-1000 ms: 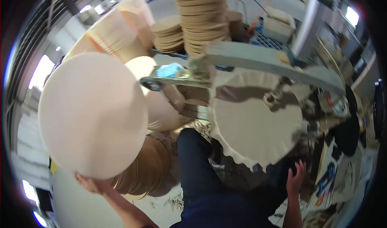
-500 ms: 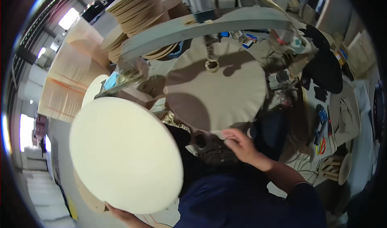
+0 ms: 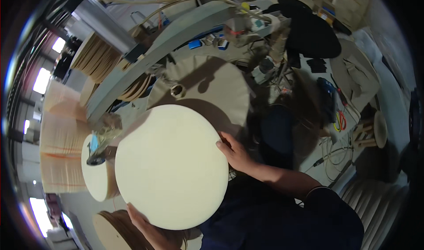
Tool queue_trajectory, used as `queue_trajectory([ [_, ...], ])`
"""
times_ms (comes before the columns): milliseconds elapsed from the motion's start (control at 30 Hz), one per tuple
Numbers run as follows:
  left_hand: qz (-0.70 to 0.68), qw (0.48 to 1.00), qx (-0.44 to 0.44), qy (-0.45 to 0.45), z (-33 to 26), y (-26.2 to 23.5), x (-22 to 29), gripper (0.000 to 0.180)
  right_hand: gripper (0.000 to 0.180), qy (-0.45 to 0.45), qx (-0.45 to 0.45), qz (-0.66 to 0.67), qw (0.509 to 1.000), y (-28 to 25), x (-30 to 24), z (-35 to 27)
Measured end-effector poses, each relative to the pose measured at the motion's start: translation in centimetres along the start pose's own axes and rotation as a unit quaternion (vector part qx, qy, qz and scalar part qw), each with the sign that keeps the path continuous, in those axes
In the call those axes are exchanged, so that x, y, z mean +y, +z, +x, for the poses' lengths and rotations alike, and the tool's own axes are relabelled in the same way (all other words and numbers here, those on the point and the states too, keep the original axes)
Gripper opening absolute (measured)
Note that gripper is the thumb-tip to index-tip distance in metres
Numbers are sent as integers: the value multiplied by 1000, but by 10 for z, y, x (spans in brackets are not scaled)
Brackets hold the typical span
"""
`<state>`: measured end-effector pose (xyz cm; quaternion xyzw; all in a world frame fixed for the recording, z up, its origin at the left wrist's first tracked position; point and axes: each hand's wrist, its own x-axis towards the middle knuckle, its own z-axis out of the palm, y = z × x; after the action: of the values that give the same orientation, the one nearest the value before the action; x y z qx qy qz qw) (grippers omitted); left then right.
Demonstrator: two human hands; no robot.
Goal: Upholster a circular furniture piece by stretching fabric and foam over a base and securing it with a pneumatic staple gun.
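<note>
A large round cream-coloured foam pad (image 3: 172,166) is held up in front of me, tilted, between both hands. My left hand (image 3: 143,225) is closed on its lower left rim, the fingers partly hidden by the pad. At the right rim, my right hand (image 3: 236,153) grips the edge, thumb on the front. Beyond the pad lies a large round piece covered in grey-beige fabric (image 3: 223,89), partly hidden by it. Above that piece hangs the ring-shaped end (image 3: 177,91) of a press rod.
A grey curved beam (image 3: 150,51) with a metal cylinder (image 3: 106,24) spans the far side. Stacked wooden discs (image 3: 99,58) and more foam pads (image 3: 95,175) stand left. On the right are black fabric pieces (image 3: 309,33), a blue tool (image 3: 327,97), scissors (image 3: 340,121) and cables.
The foam pad has moved right, in front of the fabric-covered piece. My right hand has left that piece's near edge and taken hold of the pad. The view has turned right.
</note>
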<state>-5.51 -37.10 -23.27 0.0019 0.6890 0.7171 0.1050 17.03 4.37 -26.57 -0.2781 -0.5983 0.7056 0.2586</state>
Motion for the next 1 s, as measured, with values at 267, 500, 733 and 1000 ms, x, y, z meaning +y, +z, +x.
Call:
queue_trajectory([
  [267, -43, 995, -92, 6, 80, 156, -2, 39, 52, -52, 179, -83, 979, -69, 1, 71],
  [500, -38, 993, -97, -48, 136, 223, -37, 42, 45, -112, 226, -187, 949, -112, -4, 149],
  [733, 7, 990, -113, -85, 138, 240, -45, 45, 36, -148, 206, -318, 914, -139, 18, 189],
  [1000, -9, 991, -115, -71, 119, 251, -29, 50, 38, -67, 194, -225, 953, -141, 1, 182],
])
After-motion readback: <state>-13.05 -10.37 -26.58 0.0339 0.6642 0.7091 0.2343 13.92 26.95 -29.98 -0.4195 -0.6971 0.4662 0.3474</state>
